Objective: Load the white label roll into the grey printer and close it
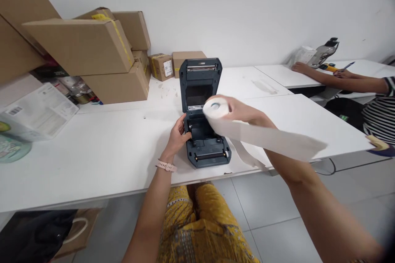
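Roll [220, 112] fills right hand [242, 109], left hand [177, 136] clasps printer [205, 146] near counter's [123, 152] front edge; loading, seemingly, calls for lowering it in.

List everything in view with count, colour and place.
Label printer: one, dark blue, open, on the white table.
Paper roll: one, white, over the printer, strip trailing right.
Lower paper strip: one, white, right of the printer.
Cardboard boxes: several, brown, left and behind the printer.
Printed box: one, white, left.
Tub: one, pale green, left edge.
Black item: one, lower left, kind unclear.
Water bottle: one, clear, black cap, upper right.
Pen: one, blue, in the co-worker's hand.
Co-worker: one, black-and-white striped top, right.
Patterned garment: one, yellow, bottom centre.
Wristband: one, pale pink, left wrist.
Left hand: one, bare, against the printer's left side.
Right hand: one, bare, holding the roll.
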Demonstrator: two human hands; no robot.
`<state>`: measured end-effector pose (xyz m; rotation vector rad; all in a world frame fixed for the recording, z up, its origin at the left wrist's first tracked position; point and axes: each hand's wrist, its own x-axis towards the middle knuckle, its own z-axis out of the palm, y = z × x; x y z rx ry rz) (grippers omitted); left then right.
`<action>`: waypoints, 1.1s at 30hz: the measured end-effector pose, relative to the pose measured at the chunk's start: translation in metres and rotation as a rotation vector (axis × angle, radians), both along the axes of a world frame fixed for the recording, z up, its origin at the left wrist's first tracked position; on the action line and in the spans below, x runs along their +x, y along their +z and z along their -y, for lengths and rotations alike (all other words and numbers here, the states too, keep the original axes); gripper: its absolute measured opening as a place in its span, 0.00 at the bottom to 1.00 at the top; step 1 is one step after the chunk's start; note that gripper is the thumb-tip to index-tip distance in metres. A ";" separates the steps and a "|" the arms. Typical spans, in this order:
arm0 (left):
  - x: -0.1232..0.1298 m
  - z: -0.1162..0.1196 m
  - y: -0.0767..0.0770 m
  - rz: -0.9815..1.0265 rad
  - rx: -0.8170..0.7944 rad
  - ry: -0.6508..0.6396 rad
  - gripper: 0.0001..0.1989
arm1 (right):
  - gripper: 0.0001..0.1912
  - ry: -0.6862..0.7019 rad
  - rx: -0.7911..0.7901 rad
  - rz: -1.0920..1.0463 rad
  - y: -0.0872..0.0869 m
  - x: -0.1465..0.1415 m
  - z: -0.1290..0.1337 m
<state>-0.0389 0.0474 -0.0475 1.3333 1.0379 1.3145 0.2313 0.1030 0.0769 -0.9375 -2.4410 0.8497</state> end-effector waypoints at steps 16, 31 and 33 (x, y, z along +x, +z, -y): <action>0.000 0.003 0.001 0.094 -0.025 -0.023 0.48 | 0.47 0.285 -0.018 0.702 -0.024 -0.089 -0.022; -0.001 0.009 0.002 0.031 -0.030 0.005 0.40 | 0.31 -0.371 0.616 -0.364 0.067 -0.051 -0.029; -0.001 0.009 0.003 0.032 -0.027 -0.007 0.40 | 0.37 -0.311 0.557 -0.250 0.078 -0.050 -0.049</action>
